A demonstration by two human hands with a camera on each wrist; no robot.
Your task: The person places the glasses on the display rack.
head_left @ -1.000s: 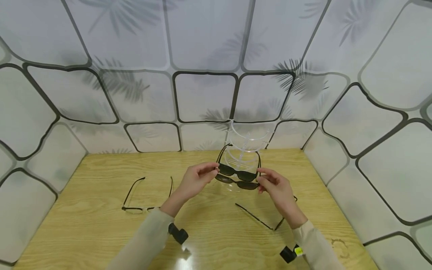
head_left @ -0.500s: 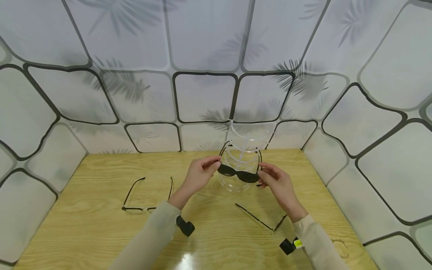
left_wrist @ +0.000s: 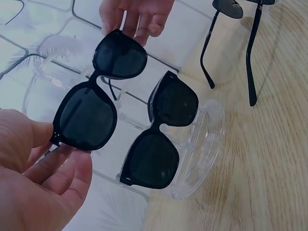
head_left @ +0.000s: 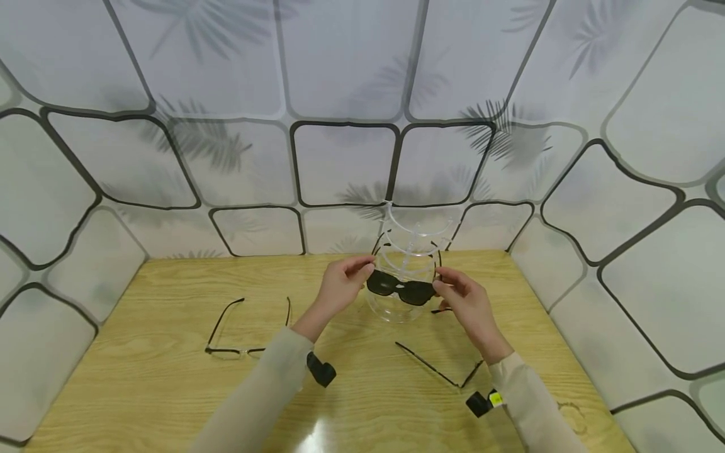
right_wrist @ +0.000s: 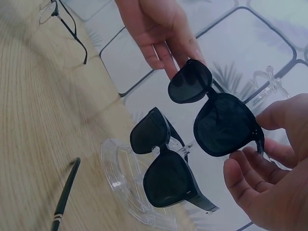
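Observation:
Both hands hold one pair of black sunglasses [left_wrist: 88, 117] by its two ends, lenses facing me. My left hand [head_left: 340, 286] pinches one hinge corner between thumb and fingers, while my right hand [head_left: 467, 305] pinches the opposite one. The arms of the pair point back toward a clear acrylic display stand [left_wrist: 214, 139]. Lower on that stand sits a second pair of black sunglasses [right_wrist: 166, 178], just below the held pair in both wrist views. In the head view the held pair hides most of the second one.
Clear-framed eyeglasses with dark arms [head_left: 223, 350] lie at left on the wooden table [head_left: 141, 390]. Another dark pair of glasses [head_left: 421, 360] lies at front right, partly behind the right forearm. Patterned walls [head_left: 255, 229] stand behind and on both sides.
The held sunglasses have moved up and back toward the stand, with both hands following. A second before, the other pair showed separately beneath them; now the two overlap in the head view.

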